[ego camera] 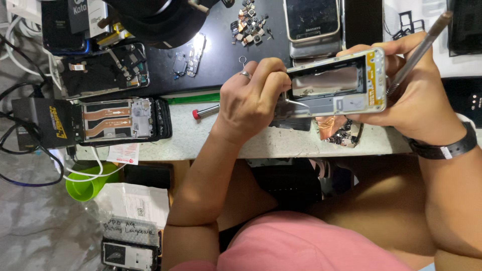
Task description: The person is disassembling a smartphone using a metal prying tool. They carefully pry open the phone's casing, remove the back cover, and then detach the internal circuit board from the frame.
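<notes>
At a cluttered pale stone-look workbench (281,145) partly covered by a black mat (221,55), a person in a pink top works on an opened white-framed phone chassis with a yellow flex strip along 1 end (337,85), held just above the bench edge between both hands. The right hand (416,100), a black band on its wrist, is wrapped around the chassis from the far end, fingers closed on its frame, and a slim grey metal rod-like tool (419,50) slants up between those fingers. The left hand (251,95), wearing a silver ring, is curled narrow, its fingertips pinched on fine metal tweezers (296,103) whose tips reach into the chassis interior.

To the left lies a black stripped phone with 2 copper-coloured flex cables (120,120), resting on the bench beside a black box with yellow markings (47,123). Behind it, on the mat, sits another dismantled black phone frame (105,70). A stack of 2 silver-edged handsets with dark screens (312,27) lies beyond the chassis, near a heap of small loose camera modules (248,25). A thin tool with a red cap (206,112) lies just beside the left wrist, along a green strip (193,98). A crumpled copper-foil part (339,131) rests under the chassis. Below the bench, a lime-green plastic bowl (88,183) holds white cables, above bagged parts.
</notes>
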